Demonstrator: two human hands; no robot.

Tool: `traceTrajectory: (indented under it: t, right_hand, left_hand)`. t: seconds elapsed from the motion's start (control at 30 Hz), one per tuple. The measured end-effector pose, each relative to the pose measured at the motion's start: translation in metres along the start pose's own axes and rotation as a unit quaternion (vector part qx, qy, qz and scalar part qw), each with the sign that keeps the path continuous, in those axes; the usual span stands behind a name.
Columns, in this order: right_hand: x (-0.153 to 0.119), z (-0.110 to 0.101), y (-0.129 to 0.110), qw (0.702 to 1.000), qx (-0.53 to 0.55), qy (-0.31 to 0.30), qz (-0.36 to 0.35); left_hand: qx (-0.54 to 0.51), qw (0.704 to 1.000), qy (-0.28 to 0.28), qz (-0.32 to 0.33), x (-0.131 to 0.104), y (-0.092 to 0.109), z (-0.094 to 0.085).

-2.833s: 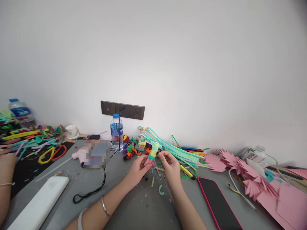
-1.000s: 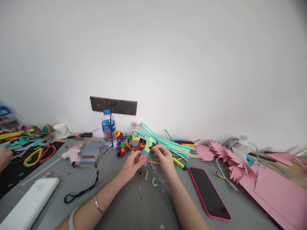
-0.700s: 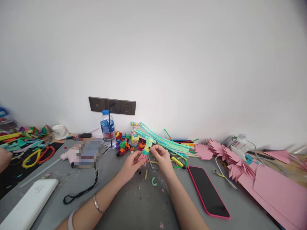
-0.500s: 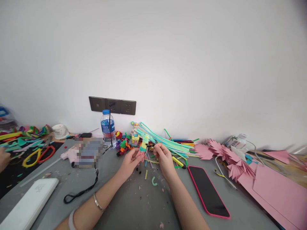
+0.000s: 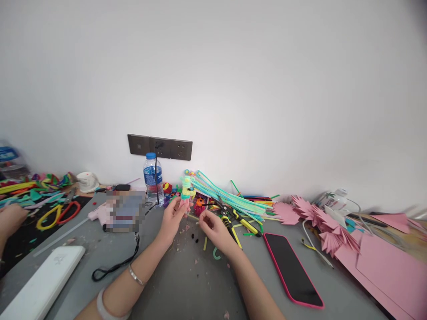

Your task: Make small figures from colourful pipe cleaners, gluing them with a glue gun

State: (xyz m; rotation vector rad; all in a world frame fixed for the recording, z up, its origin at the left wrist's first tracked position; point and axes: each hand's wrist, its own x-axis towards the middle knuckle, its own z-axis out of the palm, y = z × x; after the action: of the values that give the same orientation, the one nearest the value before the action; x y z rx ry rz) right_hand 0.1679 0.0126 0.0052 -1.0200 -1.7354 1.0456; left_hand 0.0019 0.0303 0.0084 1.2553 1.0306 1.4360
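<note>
A small figure [image 5: 186, 189], green and yellow with a pink lower part, stands upright in my left hand [image 5: 174, 215], which grips it near its base. My right hand [image 5: 211, 226] is a little to the right and lower, fingers curled together; anything between the fingertips is too small to make out. Just behind it lie yellow-and-black pliers [image 5: 228, 222]. A long bundle of pale green and blue pipe cleaners [image 5: 230, 195] stretches behind the hands. Small black bits [image 5: 196, 240], a yellow strip [image 5: 205, 243] and a curved green piece [image 5: 216, 254] lie before them.
A water bottle [image 5: 153, 180] stands behind left. A pink-edged phone [image 5: 292, 269] and pink paper [image 5: 390, 266] lie right. Left are a white power bank [image 5: 45, 280], a black cord [image 5: 115, 270], scissors [image 5: 68, 212] and another person's hand [image 5: 12, 218].
My left hand has moved left and raised the figure away from my right hand. My right hand has moved left and down, uncovering the pliers. The other person's hand shows more.
</note>
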Motion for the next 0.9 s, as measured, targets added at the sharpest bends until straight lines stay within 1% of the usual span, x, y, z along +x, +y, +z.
traceTrajectory:
  t: [0.1,0.17,0.3,0.57,0.63,0.7,0.8,0.9]
  right_hand:
    - [-0.002,0.002,0.005,0.992,-0.113,-0.041,-0.026]
    - [-0.003,0.003,0.008,0.984,-0.158,-0.067,-0.038]
    - [-0.002,0.005,0.013,0.976,-0.193,-0.092,-0.042]
    - [-0.003,0.005,0.012,0.972,-0.216,-0.091,-0.027]
    - [-0.004,0.004,0.01,0.976,-0.202,-0.079,-0.027]
    - [-0.003,0.001,0.009,0.984,-0.168,-0.055,-0.023]
    - [0.001,-0.009,0.01,0.996,-0.091,0.011,-0.003]
    - [0.005,-0.021,0.013,0.996,-0.004,0.089,0.021]
  left_hand:
    - [-0.003,1.0,-0.011,0.005,-0.001,-0.003,0.0]
    - [-0.002,1.0,-0.015,0.011,-0.001,-0.005,0.0]
    - [0.006,0.999,-0.024,0.022,0.0,-0.007,0.0]
    - [0.019,0.999,-0.039,0.004,-0.003,-0.006,0.002]
    - [0.023,0.999,-0.045,0.002,-0.003,-0.007,0.002]
    - [0.025,0.998,-0.05,0.0,-0.003,-0.008,0.002]
    - [0.03,0.998,-0.059,-0.003,-0.002,-0.009,0.001]
    - [0.033,0.997,-0.064,-0.006,-0.003,-0.011,0.001]
